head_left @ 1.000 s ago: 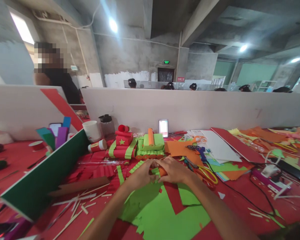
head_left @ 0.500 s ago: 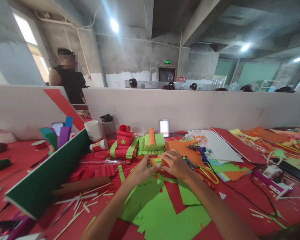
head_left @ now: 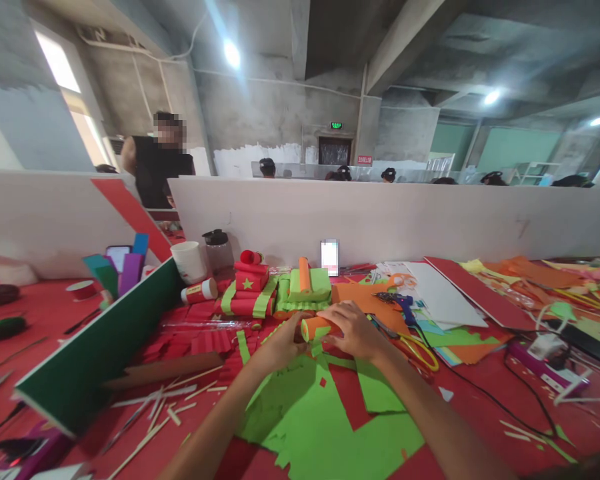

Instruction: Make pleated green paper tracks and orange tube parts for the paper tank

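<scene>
My two hands meet over the red table, just in front of two paper tanks. My right hand is closed round a small orange paper roll with a green strip at its end. My left hand pinches the same roll from the left. A red paper tank with a green star and a green paper tank with an orange barrel stand right behind the hands. Green paper sheets lie below my forearms.
A tilted dark green board lies at left beside thin sticks. A white cup, glue stick, phone, blue glue gun, yellow-handled scissors and cables surround the work. A person stands beyond the white partition.
Both hands have lifted the orange roll slightly and moved it further from me, toward the tanks. The standing person behind the partition has moved right.
</scene>
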Tool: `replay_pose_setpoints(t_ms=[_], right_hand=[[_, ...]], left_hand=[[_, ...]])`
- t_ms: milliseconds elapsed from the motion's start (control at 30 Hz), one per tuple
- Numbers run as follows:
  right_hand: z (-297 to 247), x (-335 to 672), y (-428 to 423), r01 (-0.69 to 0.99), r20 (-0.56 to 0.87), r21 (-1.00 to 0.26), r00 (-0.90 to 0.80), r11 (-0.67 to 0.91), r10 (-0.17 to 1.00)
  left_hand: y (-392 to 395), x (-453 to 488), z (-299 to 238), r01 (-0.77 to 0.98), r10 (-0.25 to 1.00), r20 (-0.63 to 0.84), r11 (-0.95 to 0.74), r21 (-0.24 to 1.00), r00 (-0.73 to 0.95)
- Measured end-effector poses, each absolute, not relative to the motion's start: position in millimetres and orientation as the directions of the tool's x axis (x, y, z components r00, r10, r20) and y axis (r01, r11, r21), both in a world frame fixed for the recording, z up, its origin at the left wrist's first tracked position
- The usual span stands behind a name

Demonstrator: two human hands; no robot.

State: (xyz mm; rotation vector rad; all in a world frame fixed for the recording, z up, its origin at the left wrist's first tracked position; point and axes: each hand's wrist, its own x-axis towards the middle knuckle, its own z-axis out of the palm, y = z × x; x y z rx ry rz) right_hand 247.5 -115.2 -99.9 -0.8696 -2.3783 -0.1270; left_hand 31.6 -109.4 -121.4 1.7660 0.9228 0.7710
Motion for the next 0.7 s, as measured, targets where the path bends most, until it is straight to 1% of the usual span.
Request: replay_pose_setpoints(t_ms=[100, 267, 333, 400, 500, 600, 700], right_hand=[[-100.3, 249.6, -114.8, 0.59, 0.539, -0.13, -0.632, 0.797, 0.556], [-101.1, 253.0, -114.7, 0.545, 0.461, -0.154, -0.698, 0.824, 0.548], [-101.9, 253.5, -115.1, 0.535, 0.422, -0.158, -0.723, 0.83, 0.546], [-103.0, 253.2, -115.3, 0.541, 0.384, -0.157, -0.737, 0.826, 0.556], [-104.6, 250.8, -115.3, 0.568, 0.343, -0.147, -0.738, 0.81, 0.581], [-104.5, 247.2, -115.6, 0.589, 0.329, -0.153, -0.727, 0.793, 0.603], [-103.0, 244.9, -116.8, 0.611, 0.342, -0.187, -0.694, 0.769, 0.634]], left_hand=[[-108.1, 30.0, -120.6, 0.249, 0.847, 0.093, -0.256, 0.934, 0.524], [-104.9, 26.5, -121.9, 0.344, 0.888, 0.155, -0.321, 0.882, 0.433], [-104.0, 25.4, -121.0, 0.357, 0.9, 0.181, -0.333, 0.873, 0.397], [-104.6, 25.6, -117.7, 0.335, 0.91, 0.209, -0.334, 0.881, 0.358], [-108.2, 28.9, -109.4, 0.256, 0.914, 0.246, -0.335, 0.907, 0.323], [-112.1, 33.8, -102.7, 0.192, 0.901, 0.279, -0.354, 0.915, 0.331], [-113.8, 37.5, -101.5, 0.192, 0.889, 0.273, -0.36, 0.913, 0.367]])
